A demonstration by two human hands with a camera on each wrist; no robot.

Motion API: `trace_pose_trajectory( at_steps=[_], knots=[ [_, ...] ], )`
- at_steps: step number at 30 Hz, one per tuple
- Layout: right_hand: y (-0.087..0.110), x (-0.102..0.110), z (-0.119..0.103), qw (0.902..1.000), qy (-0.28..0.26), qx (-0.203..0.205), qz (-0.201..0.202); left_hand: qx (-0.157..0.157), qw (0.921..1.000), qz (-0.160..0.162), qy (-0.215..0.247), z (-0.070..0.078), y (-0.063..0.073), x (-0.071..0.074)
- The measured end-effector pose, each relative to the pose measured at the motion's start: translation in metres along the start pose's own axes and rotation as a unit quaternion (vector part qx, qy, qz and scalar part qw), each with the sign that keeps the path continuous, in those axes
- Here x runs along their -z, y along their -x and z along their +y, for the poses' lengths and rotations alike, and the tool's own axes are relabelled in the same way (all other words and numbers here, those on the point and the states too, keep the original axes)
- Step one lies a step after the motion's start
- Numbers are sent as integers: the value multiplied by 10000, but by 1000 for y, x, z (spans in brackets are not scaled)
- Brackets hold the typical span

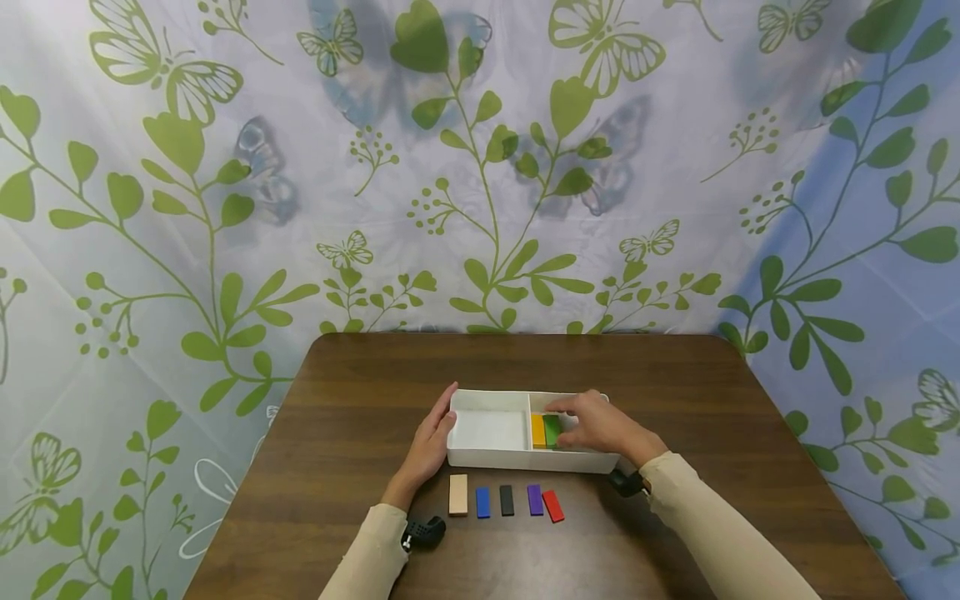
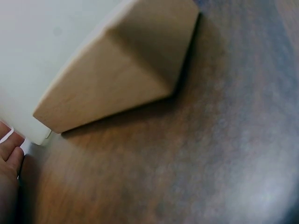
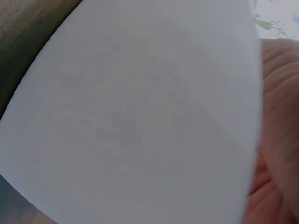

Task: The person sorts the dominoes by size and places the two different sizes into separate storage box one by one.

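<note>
A white two-compartment box (image 1: pixel 480 458) sits on the table. Along its left end lies my left hand (image 1: pixel 426 446), fingers fairly straight against the outer wall and thumb near the rim. My right hand (image 1: pixel 600 425) reaches over the front wall into the right compartment. There its thumb and fingers hold a green block (image 1: pixel 552 432) that slightly overlaps a yellow block (image 1: pixel 537 432) beside the divider. The box wall (image 3: pixel 131 112) fills most of the right wrist view and hides the fingertips. A beige block (image 2: pixel 107 79) looms close in the left wrist view.
In front of the box, a row runs left to right: the beige block (image 1: pixel 458 495), a blue block (image 1: pixel 483 502), a black block (image 1: pixel 507 500), a purple block (image 1: pixel 535 500) and a tilted red block (image 1: pixel 553 506). A patterned curtain (image 1: pixel 480 208) hangs behind the brown table (image 1: pixel 375 367).
</note>
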State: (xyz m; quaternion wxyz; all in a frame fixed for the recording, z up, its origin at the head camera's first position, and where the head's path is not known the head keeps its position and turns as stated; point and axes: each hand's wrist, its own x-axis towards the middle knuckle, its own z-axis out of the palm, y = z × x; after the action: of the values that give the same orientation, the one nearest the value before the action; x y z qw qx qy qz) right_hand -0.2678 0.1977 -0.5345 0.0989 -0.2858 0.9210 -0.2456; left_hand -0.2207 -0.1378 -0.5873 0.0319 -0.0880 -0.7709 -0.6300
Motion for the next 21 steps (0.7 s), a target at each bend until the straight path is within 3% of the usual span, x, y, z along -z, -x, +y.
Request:
trace_pose_trajectory(
  at_steps=[8, 15, 21],
  knots=[
    [7, 11, -5, 9995, -280, 62, 103, -24, 9999, 75, -149, -8, -3, -1],
    [14, 21, -13, 9974, -696, 22, 169, -68, 9999, 69, -68, 1, 0, -1],
    [23, 25, -23, 9962, -828, 143, 214, -88, 9997, 86, -218, -2, -1, -2]
  ],
)
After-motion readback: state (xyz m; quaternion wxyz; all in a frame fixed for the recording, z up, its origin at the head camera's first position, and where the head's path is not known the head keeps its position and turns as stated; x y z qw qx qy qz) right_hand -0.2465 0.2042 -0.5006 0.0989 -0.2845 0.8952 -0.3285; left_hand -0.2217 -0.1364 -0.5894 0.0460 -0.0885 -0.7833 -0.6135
